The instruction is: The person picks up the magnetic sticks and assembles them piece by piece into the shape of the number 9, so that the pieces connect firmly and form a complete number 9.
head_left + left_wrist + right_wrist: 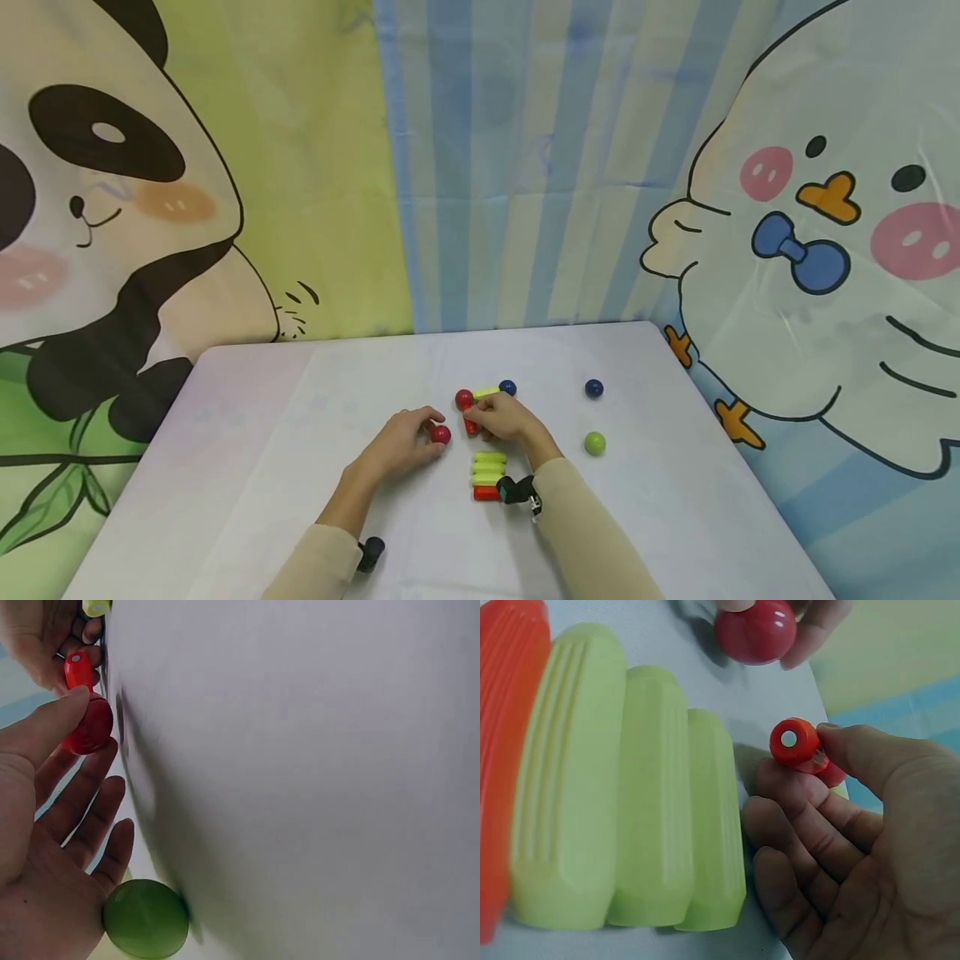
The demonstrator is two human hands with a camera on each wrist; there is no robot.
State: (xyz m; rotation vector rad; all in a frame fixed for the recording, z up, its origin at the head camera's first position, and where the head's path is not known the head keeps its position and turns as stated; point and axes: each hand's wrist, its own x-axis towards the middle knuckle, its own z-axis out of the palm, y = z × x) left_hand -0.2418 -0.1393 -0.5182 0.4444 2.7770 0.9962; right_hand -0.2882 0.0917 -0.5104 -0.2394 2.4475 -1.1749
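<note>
Head view: pinching red ball [441,435] with left hand [403,444], red rod [471,427] with right hand [507,417]; probably best: steady rod, align ball squarely.

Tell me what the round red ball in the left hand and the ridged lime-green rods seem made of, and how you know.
The red ball looks glossy, with sharp white highlights; painted metal or plastic, I can't tell. The lime-green rods are probably moulded plastic with a satin finish: soft sheen, even colour, crisp lengthwise grooves.
</note>
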